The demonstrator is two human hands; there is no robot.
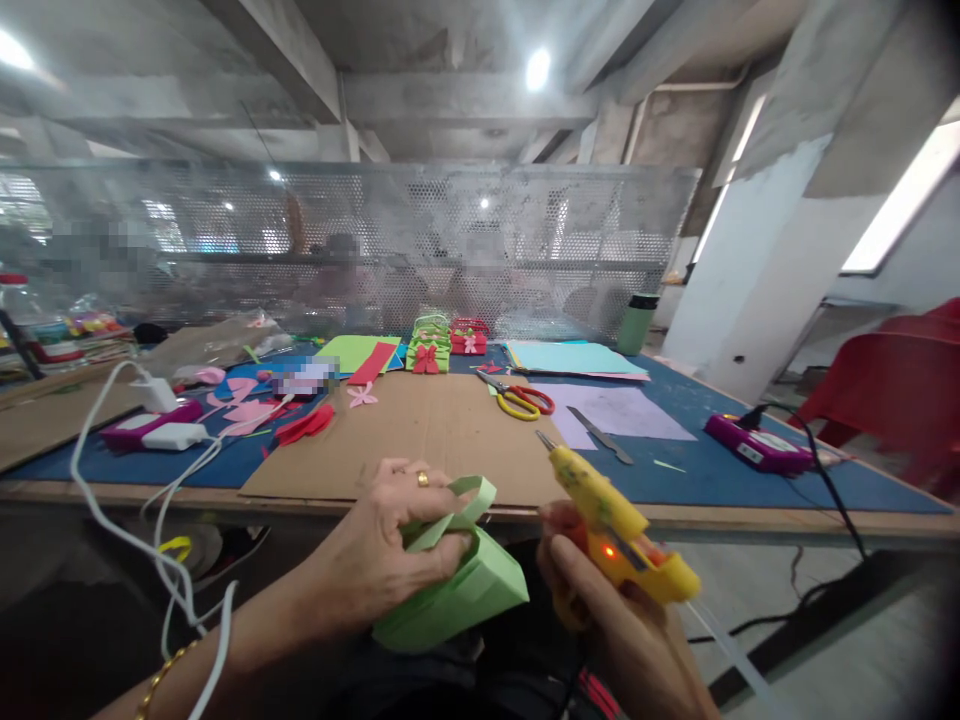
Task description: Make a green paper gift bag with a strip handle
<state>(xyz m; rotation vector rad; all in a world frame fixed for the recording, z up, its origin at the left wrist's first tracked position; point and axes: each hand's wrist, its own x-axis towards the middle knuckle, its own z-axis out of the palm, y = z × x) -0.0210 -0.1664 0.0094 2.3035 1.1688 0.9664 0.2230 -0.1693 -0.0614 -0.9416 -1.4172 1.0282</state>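
Observation:
My left hand (409, 535) is closed on a light green paper basket (457, 595) with a strip handle, tilted in front of the table edge. The fingers pinch its rim near the handle, and part of the basket is hidden behind them. In my right hand (600, 600) is a yellow hot glue gun (607, 510), its metal nozzle pointing up and to the left. A red light glows on its side, and a clear glue stick (724, 635) sticks out of the back. The nozzle and the basket are apart.
Cardboard (442, 430) covers the table's middle. Around it lie scissors (525, 400), a knife (600, 435), purple paper (637, 410), red and pink felt-like pieces (306, 425), and finished little baskets (429, 345). Power strips (757, 443) and white cables (90, 430) lie at both sides.

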